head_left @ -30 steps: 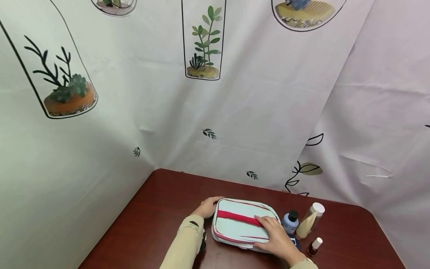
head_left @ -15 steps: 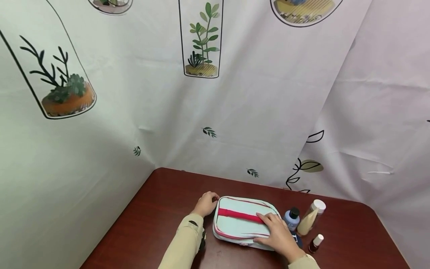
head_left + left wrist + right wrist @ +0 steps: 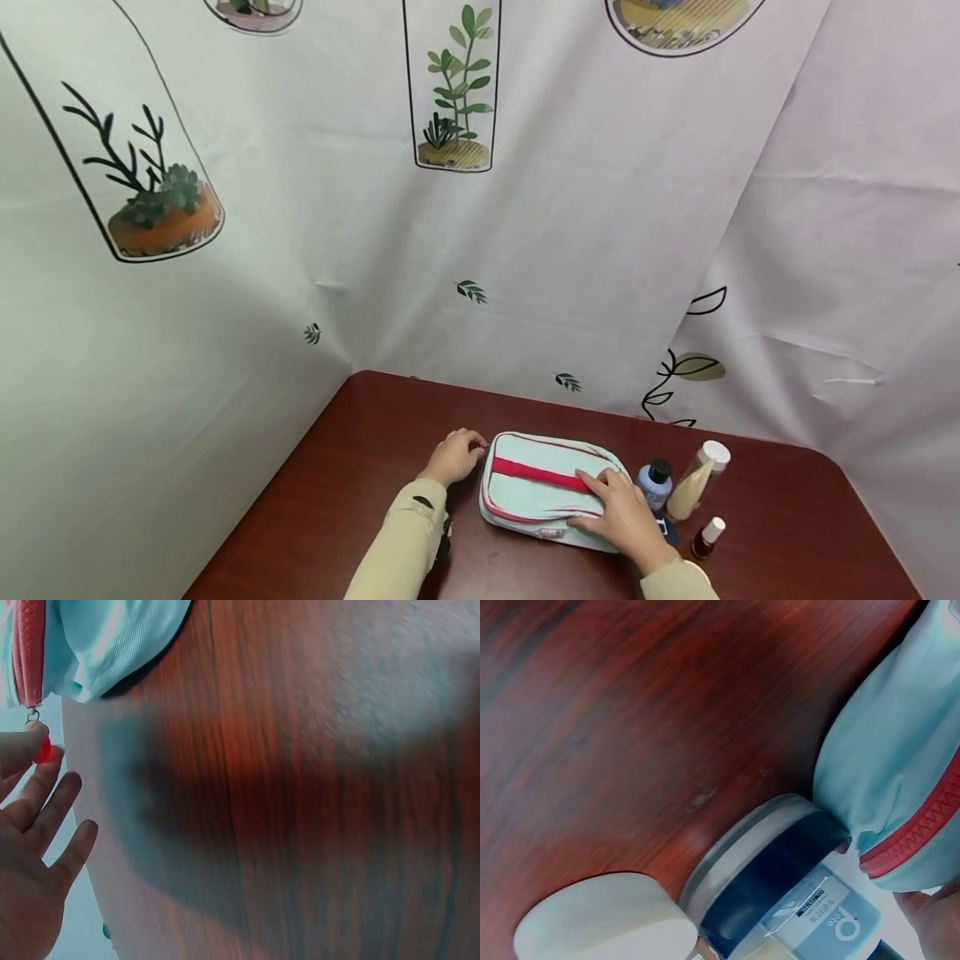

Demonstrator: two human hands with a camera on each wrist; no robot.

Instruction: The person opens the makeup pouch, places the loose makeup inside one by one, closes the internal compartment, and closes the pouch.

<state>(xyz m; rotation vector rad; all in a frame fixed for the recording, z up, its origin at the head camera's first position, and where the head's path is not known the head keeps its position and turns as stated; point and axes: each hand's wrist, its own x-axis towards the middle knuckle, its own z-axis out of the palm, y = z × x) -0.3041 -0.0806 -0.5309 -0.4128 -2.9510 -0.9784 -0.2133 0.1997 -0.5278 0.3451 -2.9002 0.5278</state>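
Note:
A pale mint cosmetic bag (image 3: 543, 500) with red piping and a red strap (image 3: 536, 475) lies on the dark wood table. At its far left corner is my left hand (image 3: 452, 458). In the left wrist view the thumb and index finger of that hand (image 3: 30, 847) pinch a red zipper pull (image 3: 43, 750) at the end of the red zip (image 3: 28, 652), other fingers spread. My right hand (image 3: 626, 521) holds the bag's right end, fingertips on top by the strap and thumb at the front side. Only part of it shows in the right wrist view.
Right of the bag stand a blue bottle (image 3: 656, 486) with a black cap, a cream tube (image 3: 686, 493) by a white-capped container (image 3: 712, 457), and a small dark red bottle (image 3: 703, 546). A navy-lidded jar (image 3: 769, 877) and a white rounded object (image 3: 604, 919) sit close to the right hand.
My left hand has drawn back from behind the bag's left end, and its fingers now pinch beside the far left corner. The right hand stays on the bag.

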